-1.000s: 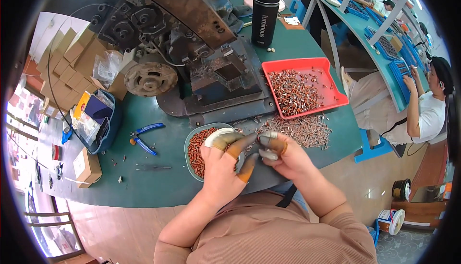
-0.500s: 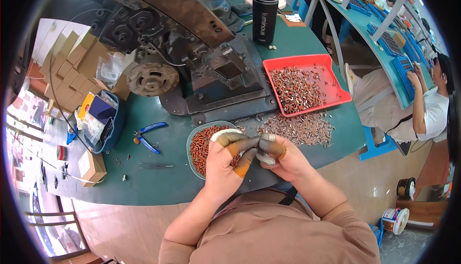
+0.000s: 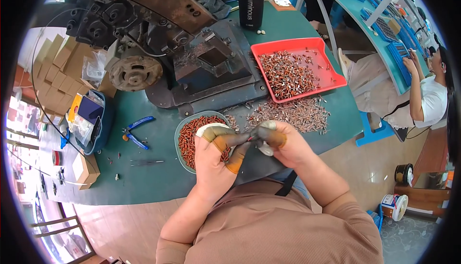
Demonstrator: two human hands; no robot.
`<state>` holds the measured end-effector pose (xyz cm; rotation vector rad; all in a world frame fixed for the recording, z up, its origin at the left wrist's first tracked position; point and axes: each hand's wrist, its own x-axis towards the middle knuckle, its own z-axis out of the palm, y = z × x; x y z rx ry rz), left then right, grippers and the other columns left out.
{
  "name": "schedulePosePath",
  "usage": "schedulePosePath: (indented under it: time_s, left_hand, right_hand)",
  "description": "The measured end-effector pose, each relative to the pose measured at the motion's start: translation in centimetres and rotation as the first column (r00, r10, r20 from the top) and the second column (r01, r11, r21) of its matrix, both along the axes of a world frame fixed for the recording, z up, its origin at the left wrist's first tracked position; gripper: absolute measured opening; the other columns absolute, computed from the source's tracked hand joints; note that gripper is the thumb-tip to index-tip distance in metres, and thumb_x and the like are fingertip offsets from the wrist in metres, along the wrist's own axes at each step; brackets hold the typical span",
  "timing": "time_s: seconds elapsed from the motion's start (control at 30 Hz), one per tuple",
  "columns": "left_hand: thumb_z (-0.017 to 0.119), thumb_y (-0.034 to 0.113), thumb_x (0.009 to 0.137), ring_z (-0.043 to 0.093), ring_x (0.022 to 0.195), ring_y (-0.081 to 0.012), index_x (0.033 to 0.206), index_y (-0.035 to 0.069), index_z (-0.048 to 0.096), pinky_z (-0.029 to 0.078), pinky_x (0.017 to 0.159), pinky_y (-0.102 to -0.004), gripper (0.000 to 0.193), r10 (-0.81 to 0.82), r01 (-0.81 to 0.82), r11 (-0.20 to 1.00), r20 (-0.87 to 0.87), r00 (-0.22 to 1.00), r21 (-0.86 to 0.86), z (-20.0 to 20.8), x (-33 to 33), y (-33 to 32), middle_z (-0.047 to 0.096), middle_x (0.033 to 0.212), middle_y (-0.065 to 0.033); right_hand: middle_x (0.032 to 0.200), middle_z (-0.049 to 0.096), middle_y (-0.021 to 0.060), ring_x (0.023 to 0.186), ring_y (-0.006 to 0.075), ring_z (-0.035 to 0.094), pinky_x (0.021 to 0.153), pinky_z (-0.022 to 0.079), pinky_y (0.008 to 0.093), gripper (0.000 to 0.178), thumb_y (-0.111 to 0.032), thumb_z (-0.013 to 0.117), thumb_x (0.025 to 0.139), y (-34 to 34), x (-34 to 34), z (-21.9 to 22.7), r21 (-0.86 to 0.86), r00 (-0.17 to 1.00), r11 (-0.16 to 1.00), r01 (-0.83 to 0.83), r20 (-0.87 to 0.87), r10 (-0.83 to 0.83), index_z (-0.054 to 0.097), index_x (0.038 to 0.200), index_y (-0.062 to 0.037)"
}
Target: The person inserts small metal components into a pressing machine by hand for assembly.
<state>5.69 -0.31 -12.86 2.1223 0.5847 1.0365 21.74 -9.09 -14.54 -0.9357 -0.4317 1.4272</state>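
Note:
My left hand (image 3: 214,156) and my right hand (image 3: 284,144) meet above the table's near edge, with grey and tan covers on several fingers. Between the left thumb and forefinger shows the tip of a small reddish part (image 3: 250,138); its kind is too small to tell. The right fingers are pressed together against the same spot, and what they grip is mostly hidden. Partly beneath my left hand stands a pale green bowl (image 3: 178,156) of small reddish-brown cylinders (image 3: 192,141). Beyond my right hand lies a loose heap of small pinkish-brown pieces (image 3: 297,115).
A heavy machine press (image 3: 211,72) fills the table's back. Right of it sits a red tray (image 3: 331,79) of small brown-and-silver parts, with a black bottle (image 3: 251,5) behind. Blue-handled pliers (image 3: 139,132), tweezers (image 3: 146,162) and a blue bin (image 3: 103,132) lie left. Another person (image 3: 425,93) sits at right.
The whole view has shifted, so the table's things appear higher and further left. My hands remain together, the fingertips slightly rearranged, and a reddish tip now shows between them.

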Motion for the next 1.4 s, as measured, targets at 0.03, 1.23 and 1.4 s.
schedulePosePath:
  time_s: [0.03, 1.23, 1.4]
  left_hand:
    - [0.077, 0.002, 0.070, 0.054, 0.089, -0.0255, 0.091, 0.011, 0.069, 0.041, 0.080, -0.0347, 0.023, 0.007, -0.007, 1.000, 0.001, 1.000, -0.002, -0.1, -0.1, 0.0, 0.059, 0.090, -0.0048]
    - [0.074, 0.002, 0.076, 0.054, 0.091, -0.0221, 0.091, 0.006, 0.066, 0.041, 0.085, -0.0323, 0.018, 0.195, -0.103, 0.876, 0.152, 0.969, -0.471, -2.7, -1.4, 0.5, 0.062, 0.094, -0.0048]
    - [0.072, -0.002, 0.079, 0.056, 0.094, -0.0171, 0.093, 0.005, 0.062, 0.043, 0.085, -0.0281, 0.019, 0.169, -0.164, 0.977, 0.024, 0.985, -0.134, -1.2, -1.1, 1.5, 0.058, 0.097, -0.0043]
  right_hand:
    - [0.073, 0.056, -0.0044, 0.058, 0.0037, 0.045, 0.050, 0.032, 0.0208, 0.015, -0.021, 0.067, 0.091, -0.4, 0.7, 0.4, 0.004, 0.999, 0.999, -0.033, 0.003, 0.033, 0.067, 0.094, -0.0065]
    - [0.082, 0.066, 0.0074, 0.069, 0.0154, 0.064, 0.057, 0.050, 0.0264, 0.005, -0.005, 0.066, 0.088, -2.9, 1.7, -0.9, 0.036, 0.846, 0.981, 0.193, 0.500, -0.185, 0.062, 0.090, -0.0049]
    - [0.082, 0.068, 0.0072, 0.066, 0.0132, 0.066, 0.048, 0.050, 0.0217, 0.007, -0.009, 0.064, 0.091, 1.5, 1.7, 0.2, -0.016, 0.926, 0.954, 0.298, 0.249, -0.285, 0.063, 0.095, -0.0036]
